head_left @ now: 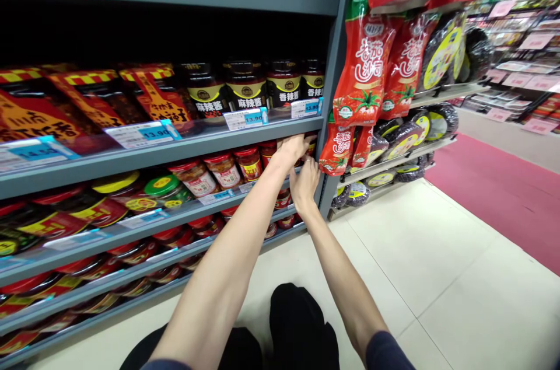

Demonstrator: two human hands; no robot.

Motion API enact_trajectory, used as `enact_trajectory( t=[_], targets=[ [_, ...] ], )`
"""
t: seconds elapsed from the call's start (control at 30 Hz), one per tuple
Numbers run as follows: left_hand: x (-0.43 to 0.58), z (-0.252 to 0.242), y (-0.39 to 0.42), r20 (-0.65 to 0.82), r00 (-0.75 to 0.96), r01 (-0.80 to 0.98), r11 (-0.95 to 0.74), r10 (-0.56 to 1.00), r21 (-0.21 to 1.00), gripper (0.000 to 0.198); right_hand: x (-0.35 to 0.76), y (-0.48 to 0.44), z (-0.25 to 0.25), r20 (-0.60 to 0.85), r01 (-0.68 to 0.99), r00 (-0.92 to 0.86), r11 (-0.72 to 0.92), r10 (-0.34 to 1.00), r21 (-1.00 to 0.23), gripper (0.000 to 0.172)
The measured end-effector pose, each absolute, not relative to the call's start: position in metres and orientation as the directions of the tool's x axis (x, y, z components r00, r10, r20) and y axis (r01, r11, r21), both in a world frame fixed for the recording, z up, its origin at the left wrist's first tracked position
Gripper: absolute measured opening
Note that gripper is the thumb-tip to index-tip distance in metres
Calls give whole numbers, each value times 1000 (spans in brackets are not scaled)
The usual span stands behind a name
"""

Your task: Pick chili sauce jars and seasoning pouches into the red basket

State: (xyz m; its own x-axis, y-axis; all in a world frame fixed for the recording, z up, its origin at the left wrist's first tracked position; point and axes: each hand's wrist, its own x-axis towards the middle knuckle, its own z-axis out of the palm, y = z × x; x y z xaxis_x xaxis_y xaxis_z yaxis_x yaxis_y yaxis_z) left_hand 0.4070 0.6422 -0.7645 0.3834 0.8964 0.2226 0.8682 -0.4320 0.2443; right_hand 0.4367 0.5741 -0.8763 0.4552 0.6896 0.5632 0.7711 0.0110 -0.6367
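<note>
Both arms stretch forward to the right end of a shelf below the jars with black labels. My left hand [291, 149] reaches in over the front of this shelf, its fingers curled about a dark jar [311, 146] in the corner by the upright. Just below and to the right, my right hand [305, 181] is raised to the same jar, fingers bent against its lower front. Most of the jar is hidden behind the fingers. To the left of my left hand stand red-lidded jars [248, 164] in a row.
Ketchup pouches [365, 66] hang close to the right of the hands. Behind them, wrapped dark round packs [405, 139] sit on side racks. The shelf edge [175, 154] above the hands carries price tags [245, 118]. Below are lower shelves of jars and the tiled floor [394, 253].
</note>
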Motion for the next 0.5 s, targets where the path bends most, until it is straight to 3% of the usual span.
enact_trajectory(
  t=[0.3,0.5],
  targets=[
    [394,-761,640,224,437,833,-486,871,264,45,434,576,-876,561,776,466,-10,684,-631,31],
    [387,-759,618,314,528,839,-542,789,-48,45,435,576,-879,557,784,462,-25,690,-620,32]
  ],
)
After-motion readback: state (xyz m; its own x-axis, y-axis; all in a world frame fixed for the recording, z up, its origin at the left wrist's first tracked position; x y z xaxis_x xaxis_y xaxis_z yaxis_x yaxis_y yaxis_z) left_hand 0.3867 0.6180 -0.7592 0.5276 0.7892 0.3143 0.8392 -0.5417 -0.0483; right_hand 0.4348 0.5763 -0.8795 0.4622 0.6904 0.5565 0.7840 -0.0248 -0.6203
